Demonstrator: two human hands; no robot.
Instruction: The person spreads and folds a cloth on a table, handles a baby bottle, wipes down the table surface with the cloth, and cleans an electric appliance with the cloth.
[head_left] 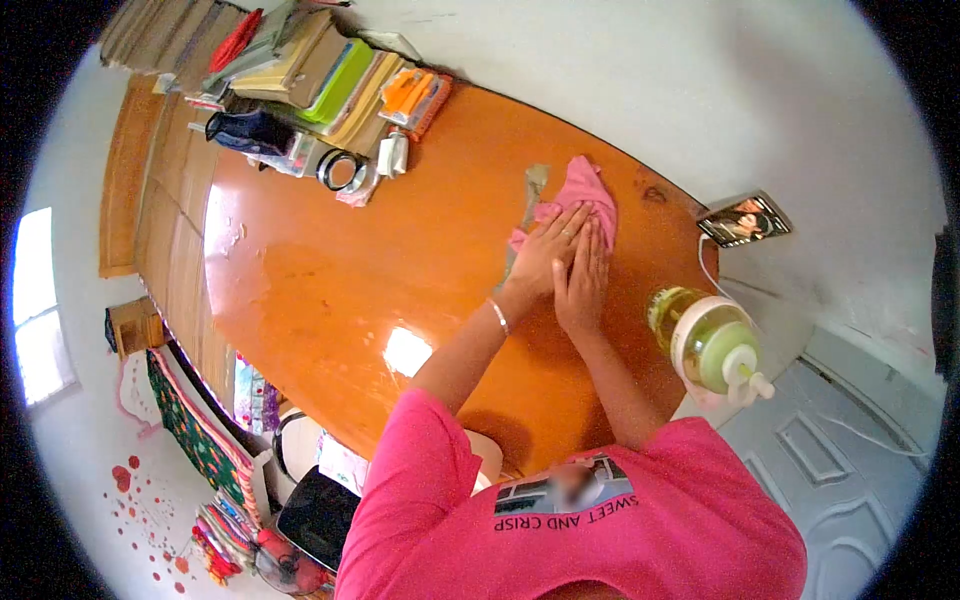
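Observation:
My left hand (550, 248), with a ring and a wrist bracelet, lies flat with its fingers stretched over a pink cloth (585, 185). The cloth is bunched on the glossy orange-brown tabletop (450, 200), and a bit of it shows on the left side of that hand. Close against it on the right is my right hand (582, 285), also flat and fingers extended, the fingertips reaching the cloth's lower edge. Both hands press down on the cloth; how much lies under the palms is hidden. A grey-green strip of material (536, 185) sits just left of the cloth.
Stacked books and papers (330, 85), a roll of tape (341, 171) and a small white box (393, 155) occupy the upper left. On the right are a propped phone (745, 220) with a cable and a green-lidded bottle (705, 340). A wall borders the table's far edge.

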